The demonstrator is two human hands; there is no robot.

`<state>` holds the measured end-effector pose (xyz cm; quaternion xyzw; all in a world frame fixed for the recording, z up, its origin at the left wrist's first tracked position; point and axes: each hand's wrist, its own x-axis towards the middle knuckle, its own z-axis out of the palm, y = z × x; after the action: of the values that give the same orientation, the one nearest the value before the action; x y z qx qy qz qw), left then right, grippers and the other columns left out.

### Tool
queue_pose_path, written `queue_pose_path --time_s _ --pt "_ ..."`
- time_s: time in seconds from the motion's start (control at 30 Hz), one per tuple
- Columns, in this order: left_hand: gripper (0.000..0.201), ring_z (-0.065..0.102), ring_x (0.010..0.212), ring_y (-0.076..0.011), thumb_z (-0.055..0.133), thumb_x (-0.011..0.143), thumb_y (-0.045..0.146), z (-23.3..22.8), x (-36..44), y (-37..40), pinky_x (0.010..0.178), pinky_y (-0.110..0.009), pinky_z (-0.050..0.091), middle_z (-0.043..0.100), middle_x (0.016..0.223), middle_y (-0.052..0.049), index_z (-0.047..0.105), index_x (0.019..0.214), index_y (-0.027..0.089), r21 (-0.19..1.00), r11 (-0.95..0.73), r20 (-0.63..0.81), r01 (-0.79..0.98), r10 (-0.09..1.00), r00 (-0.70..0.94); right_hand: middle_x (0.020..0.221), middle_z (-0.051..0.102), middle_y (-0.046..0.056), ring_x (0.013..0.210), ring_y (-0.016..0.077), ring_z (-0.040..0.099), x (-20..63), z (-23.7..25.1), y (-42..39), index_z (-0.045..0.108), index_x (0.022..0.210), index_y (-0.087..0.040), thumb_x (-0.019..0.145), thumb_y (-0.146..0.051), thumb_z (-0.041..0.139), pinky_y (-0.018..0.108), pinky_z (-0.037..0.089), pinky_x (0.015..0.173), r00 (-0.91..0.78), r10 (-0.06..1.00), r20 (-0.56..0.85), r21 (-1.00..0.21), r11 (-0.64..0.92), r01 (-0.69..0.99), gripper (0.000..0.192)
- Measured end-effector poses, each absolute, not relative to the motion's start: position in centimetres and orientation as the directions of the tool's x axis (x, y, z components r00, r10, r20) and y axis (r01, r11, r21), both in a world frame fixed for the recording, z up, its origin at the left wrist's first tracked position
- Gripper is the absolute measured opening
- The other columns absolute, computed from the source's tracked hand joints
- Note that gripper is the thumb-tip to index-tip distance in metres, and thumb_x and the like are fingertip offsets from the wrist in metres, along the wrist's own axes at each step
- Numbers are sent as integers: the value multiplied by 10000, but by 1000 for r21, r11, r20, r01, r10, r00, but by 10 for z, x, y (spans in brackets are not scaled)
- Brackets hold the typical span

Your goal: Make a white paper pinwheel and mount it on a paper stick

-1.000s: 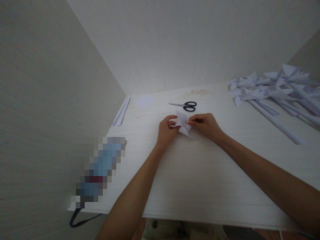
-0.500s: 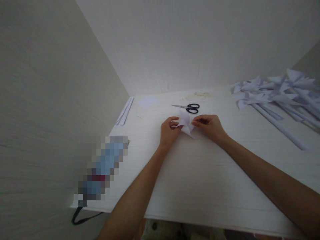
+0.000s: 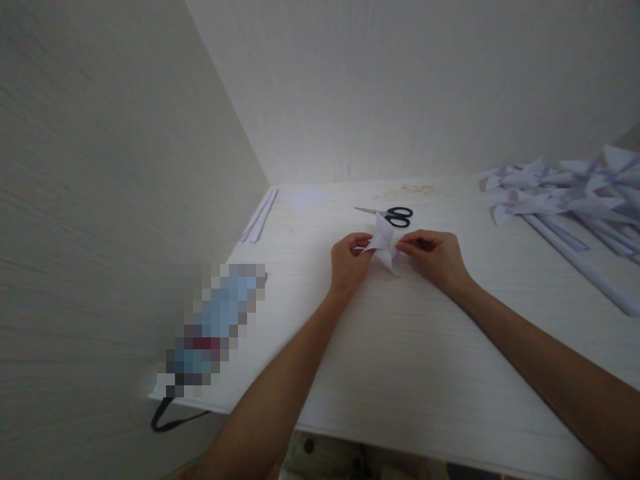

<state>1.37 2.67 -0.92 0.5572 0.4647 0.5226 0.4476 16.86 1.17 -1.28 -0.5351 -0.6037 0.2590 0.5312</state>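
Folded white paper piece (image 3: 384,245) sits at mid-tabletop, raised slightly off the white tabletop (image 3: 400,360) between both hands, its pointed flaps sticking up and down toward the person. Left hand (image 3: 349,261) grips the piece's left side; its fingers (image 3: 361,239) are curled in and pinched on the paper edge. Right hand (image 3: 436,257) grips the right side, its fingers closed on the paper near the centre, knuckles up. Both forearms extend in from the near edge. Black-handled scissors (image 3: 393,215) lie flat just beyond the paper piece, blades pointing left, apart from the hands. Two thin rolled paper sticks (image 3: 259,223) lie side by side along the left wall. A small flat paper square (image 3: 307,198) rests near the back corner. A heap of finished paper pinwheels (image 3: 565,193) with long rolled stems lies at far right, well apart from the hands. A pixelated blurred object (image 3: 213,327) sits at the tabletop's near-left edge, a dark strap (image 3: 173,420) hanging below it.
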Motion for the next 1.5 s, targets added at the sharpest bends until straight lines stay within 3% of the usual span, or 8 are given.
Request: queue_pose_path --time_s 0.27,0.57,0.93,1.17,1.5 --pt "95 576 604 -108 565 614 126 -9 15 27 579 -236 485 635 681 -21 621 689 143 986 -151 149 63 988 37 621 639 34 542 144 558 168 -12 8 636 661 -160 662 -264 623 273 441 530 100 868 486 -755 359 549 105" --pt "107 555 578 -85 603 583 150 -9 13 26 551 -204 452 582 630 9 516 645 149 980 -196 195 24 979 51 662 609 40 624 141 554 159 -9 -4 597 677 -177 752 -167 535 254 455 560 -172 621 765 -322 600 732 98" --pt "119 595 661 -104 587 613 126 2 15 22 629 -232 472 603 656 16 486 655 172 943 -323 326 -84 945 18 659 618 45 608 134 518 156 -7 -12 596 711 -182 776 -142 516 264 414 579 -342 400 850 5 644 765 110" --pt "147 605 700 -110 605 597 111 1 14 24 650 -237 474 622 696 9 491 664 174 931 -331 341 -152 939 45 614 592 29 581 121 486 154 -6 -14 569 630 -182 779 -135 517 254 385 555 -371 361 855 70 629 774 164" --pt "139 599 700 -104 611 611 151 2 14 23 658 -239 471 624 721 2 489 672 174 937 -325 336 -129 938 79 574 552 22 573 118 465 150 -5 -13 533 564 -183 794 -131 487 253 364 561 -320 393 862 15 612 791 240"
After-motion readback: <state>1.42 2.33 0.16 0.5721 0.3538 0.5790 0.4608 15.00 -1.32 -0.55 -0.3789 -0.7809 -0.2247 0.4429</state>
